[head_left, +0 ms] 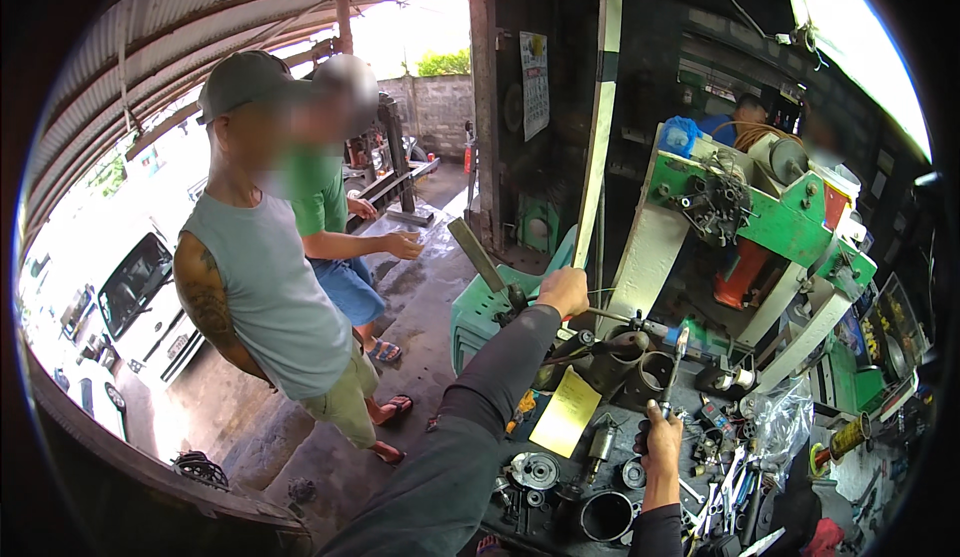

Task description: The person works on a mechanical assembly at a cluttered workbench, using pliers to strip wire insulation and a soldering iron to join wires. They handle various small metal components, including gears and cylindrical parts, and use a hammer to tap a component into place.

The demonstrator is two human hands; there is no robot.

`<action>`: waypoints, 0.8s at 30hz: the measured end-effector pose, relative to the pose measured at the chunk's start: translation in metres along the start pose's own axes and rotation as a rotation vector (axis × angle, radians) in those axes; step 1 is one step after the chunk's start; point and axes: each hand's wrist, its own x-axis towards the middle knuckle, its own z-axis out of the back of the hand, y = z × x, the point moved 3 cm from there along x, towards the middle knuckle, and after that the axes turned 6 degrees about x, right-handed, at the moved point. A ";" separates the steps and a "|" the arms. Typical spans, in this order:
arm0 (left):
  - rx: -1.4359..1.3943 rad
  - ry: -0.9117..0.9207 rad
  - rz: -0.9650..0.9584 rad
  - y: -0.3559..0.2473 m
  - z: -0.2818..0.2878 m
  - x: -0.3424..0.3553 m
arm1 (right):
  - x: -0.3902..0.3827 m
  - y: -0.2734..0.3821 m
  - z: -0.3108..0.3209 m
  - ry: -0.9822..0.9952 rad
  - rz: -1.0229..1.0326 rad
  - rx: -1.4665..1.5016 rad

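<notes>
My left hand is closed in a fist at the back of the bench, around what looks like a thin metal rod. Most of the rod is hidden by the fingers. Lower down, my right hand grips a slim metal tool that points up and away, with a pale tip. Its exact kind is unclear. Between the hands lie a yellow paper sheet and dark metal cylinders. A silver cylindrical part rests beside the paper.
Wrenches and a clear plastic bag crowd the bench on the right. Behind stands a green and white press frame. Stacked green plastic stools adjoin the bench. Two people stand at the left, near a parked white vehicle.
</notes>
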 end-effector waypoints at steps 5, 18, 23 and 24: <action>-0.020 -0.112 -0.022 0.001 -0.002 0.001 | 0.000 0.000 0.000 -0.021 -0.025 -0.001; 0.024 -0.016 0.024 0.003 -0.004 0.004 | -0.002 0.002 -0.001 -0.030 -0.009 -0.031; 0.075 0.012 0.006 0.004 -0.006 0.008 | -0.001 0.001 0.000 -0.009 0.009 -0.053; 0.073 -0.012 -0.015 0.004 -0.005 0.009 | 0.000 0.001 -0.001 -0.005 0.007 -0.054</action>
